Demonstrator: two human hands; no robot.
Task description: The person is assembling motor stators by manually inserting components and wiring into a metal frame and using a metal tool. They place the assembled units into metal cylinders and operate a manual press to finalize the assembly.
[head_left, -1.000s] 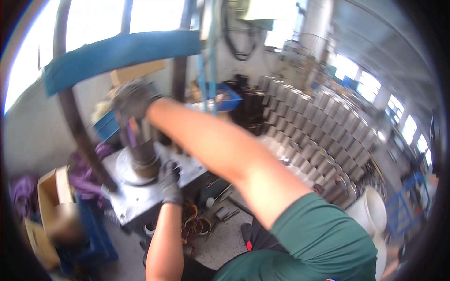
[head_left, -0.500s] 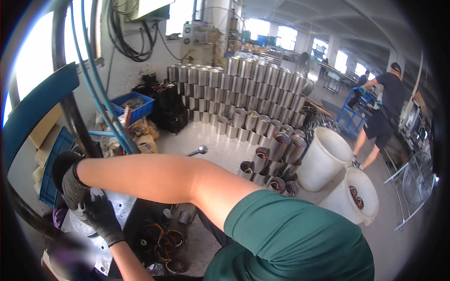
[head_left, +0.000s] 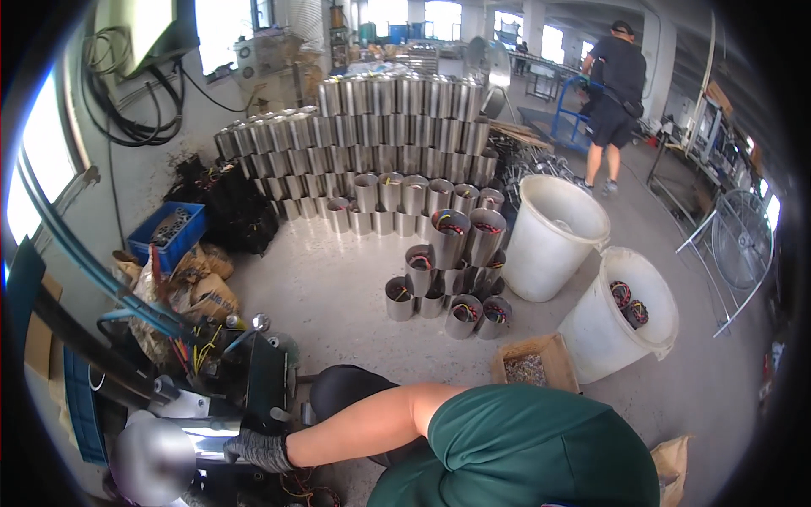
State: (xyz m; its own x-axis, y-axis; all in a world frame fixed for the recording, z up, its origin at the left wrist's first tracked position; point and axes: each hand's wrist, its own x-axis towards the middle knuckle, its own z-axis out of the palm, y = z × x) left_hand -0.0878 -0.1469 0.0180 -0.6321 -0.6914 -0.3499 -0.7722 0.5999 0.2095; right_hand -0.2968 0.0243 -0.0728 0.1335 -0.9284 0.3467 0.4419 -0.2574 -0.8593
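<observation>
My right hand, in a dark grey glove, is at the end of a shiny metal cylinder at the lower left. Its fingers are closed at the cylinder's edge. The cylinder lies on its side by the machine. A blurred round patch hides its left part. My left hand does not show. Just below my right wrist is a bundle of coloured wires.
Stacked metal cylinders form a wall at the back. More stand nearer, with wound coils inside. Two white bins, an open carton and a fan are to the right. A person is with a blue cart.
My right hand has drawn back from the far left and is now on a metal cylinder. My left hand has gone out of sight. The view has shifted; the person has moved farther off.
</observation>
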